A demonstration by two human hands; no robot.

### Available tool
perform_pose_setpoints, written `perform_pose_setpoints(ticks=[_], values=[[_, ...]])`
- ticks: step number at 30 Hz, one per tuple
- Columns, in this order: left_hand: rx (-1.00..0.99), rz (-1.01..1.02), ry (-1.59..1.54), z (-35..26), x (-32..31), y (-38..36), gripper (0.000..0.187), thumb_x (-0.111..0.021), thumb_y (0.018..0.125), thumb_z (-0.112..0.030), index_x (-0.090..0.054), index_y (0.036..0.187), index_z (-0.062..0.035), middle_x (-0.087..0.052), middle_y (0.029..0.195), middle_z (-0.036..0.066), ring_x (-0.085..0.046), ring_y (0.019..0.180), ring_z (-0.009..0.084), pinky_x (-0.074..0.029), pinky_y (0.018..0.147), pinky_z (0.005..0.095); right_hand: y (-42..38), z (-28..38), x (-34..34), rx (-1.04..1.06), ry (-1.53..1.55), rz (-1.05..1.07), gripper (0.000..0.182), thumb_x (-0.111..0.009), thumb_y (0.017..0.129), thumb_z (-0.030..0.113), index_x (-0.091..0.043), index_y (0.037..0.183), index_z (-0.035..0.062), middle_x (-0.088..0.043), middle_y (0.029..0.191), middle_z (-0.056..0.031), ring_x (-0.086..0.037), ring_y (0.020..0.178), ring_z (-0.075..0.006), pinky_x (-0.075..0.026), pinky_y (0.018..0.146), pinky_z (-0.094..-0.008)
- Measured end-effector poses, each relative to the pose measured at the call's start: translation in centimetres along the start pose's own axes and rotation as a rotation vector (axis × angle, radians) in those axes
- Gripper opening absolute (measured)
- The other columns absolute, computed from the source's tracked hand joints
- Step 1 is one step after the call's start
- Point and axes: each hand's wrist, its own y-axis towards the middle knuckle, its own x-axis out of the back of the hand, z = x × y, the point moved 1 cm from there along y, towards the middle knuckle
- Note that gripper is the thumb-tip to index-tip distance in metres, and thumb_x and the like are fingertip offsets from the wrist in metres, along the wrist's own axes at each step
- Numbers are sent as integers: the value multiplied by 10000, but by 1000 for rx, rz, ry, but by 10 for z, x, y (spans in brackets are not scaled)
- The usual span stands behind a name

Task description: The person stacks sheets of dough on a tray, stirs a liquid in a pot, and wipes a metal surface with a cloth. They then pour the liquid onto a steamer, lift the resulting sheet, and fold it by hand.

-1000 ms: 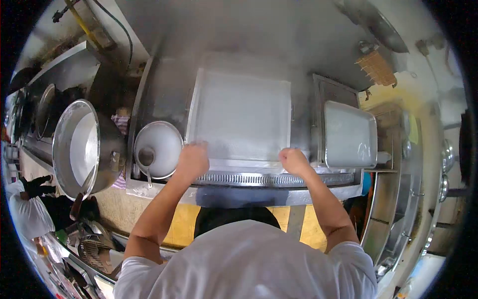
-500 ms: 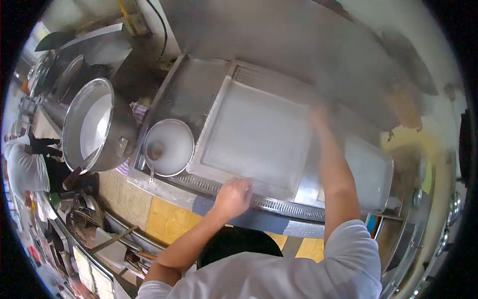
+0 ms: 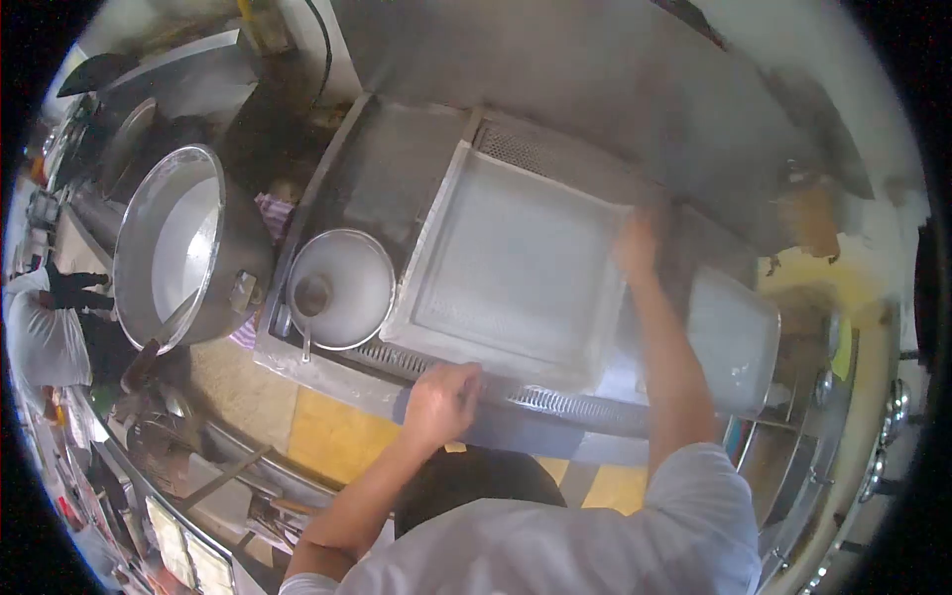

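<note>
A wide, shallow tray (image 3: 526, 263), pale and square with a raised whitish rim, lies tilted in my view on the metal work surface. My right hand (image 3: 635, 243) is at the tray's far right corner, fingers bent over the rim. Close to the near edge of the tray is my left hand (image 3: 443, 402), its fingers curled together; whatever they may hold is hidden. Left of the tray stands a round metal bowl (image 3: 367, 283) of white liquid, with a ladle (image 3: 311, 296) resting in it.
A large metal pot (image 3: 243, 238) holding white liquid stands further left, a dark-handled tool (image 3: 149, 357) at its rim. A pale rectangular container (image 3: 734, 342) is at the right. Perforated metal (image 3: 511, 149) shows behind the tray. Another person (image 3: 50, 337) is at far left.
My left hand has moved a little left and towards me. My right hand, smeared by motion before, now shows more clearly at the tray's corner. The whole view has shifted slightly.
</note>
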Motion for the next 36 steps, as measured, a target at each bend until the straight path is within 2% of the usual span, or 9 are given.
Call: perform_pose_setpoints(ticks=[3, 7, 14, 16, 18, 20, 24, 31, 36], values=[[-65, -29, -4, -5, 14, 8, 213, -715, 834, -54, -717, 1046, -36, -724, 925, 161, -688, 869, 368, -557, 793, 475, -64, 42, 89, -248, 226, 318, 787, -687, 878, 217, -326, 1507, -88, -468, 1421, -348, -479, 1306, -518, -398, 1131, -524], [-73, -60, -49, 1, 34, 7, 231, -700, 844, -51, -715, 1074, -35, -715, 929, 164, -674, 882, 376, -551, 799, 484, -153, 80, 169, -203, 157, 605, 850, -695, 842, 189, -282, 1536, -76, -359, 1528, -346, -404, 1400, -471, -353, 1173, -504], [-26, -94, -3, 29, 67, 2, 220, -690, 869, -65, -726, 1085, -39, -730, 958, 185, -699, 897, 367, -562, 815, 449, -178, 103, 178, -449, 359, 567, 801, -703, 842, 233, -376, 1491, -105, -457, 1496, -316, -453, 1389, -433, -334, 1199, -458], [19, -117, -22, 33, 79, 4, 214, -687, 875, -57, -729, 1080, -13, -740, 970, 197, -722, 888, 357, -571, 818, 425, -151, 138, 189, -398, 600, 390, 559, -675, 861, 214, -596, 1346, -54, -631, 1315, -283, -574, 1280, -407, -417, 1132, -463], [51, -130, -16, 38, 87, 6, 216, -682, 887, -63, -720, 1095, -20, -743, 960, 189, -727, 870, 340, -571, 798, 414, -121, 175, 170, -153, 714, 452, 357, -666, 877, 181, -678, 1156, -42, -725, 1024, -228, -717, 927, -343, -581, 793, -413], [91, -157, -25, 41, 96, 8, 221, -682, 889, -65, -714, 1104, -23, -743, 945, 185, -725, 863, 335, -570, 795, 413, -98, 235, 183, -521, 1145, 763, 227, -661, 900, 199, -714, 1010, 8, -695, 798, -134, -667, 653, -221, -530, 554, -352], [54, -187, 41, 41, 108, 8, 220, -688, 887, -57, -707, 1102, -20, -740, 904, 183, -722, 843, 330, -563, 785, 426, -75, 308, 172, -287, 1104, 1143, 205, -635, 912, 212, -692, 794, 55, -592, 611, -65, -524, 474, -154, -404, 405, -333], [101, -180, -9, 32, 102, -8, 244, -687, 879, -68, -715, 1116, -22, -742, 900, 176, -721, 839, 336, -566, 791, 427, -88, 298, 154, 281, 618, 933, 255, -606, 910, 233, -726, 826, 24, -705, 785, -187, -668, 644, -312, -525, 563, -458], [124, -135, -56, 20, 83, -11, 259, -687, 880, -82, -720, 1129, -21, -745, 922, 182, -720, 848, 340, -569, 799, 428, -151, 169, 162, 99, 418, 742, 280, -581, 911, 252, -762, 981, 49, -725, 1078, -228, -692, 1026, -411, -558, 885, -496]])
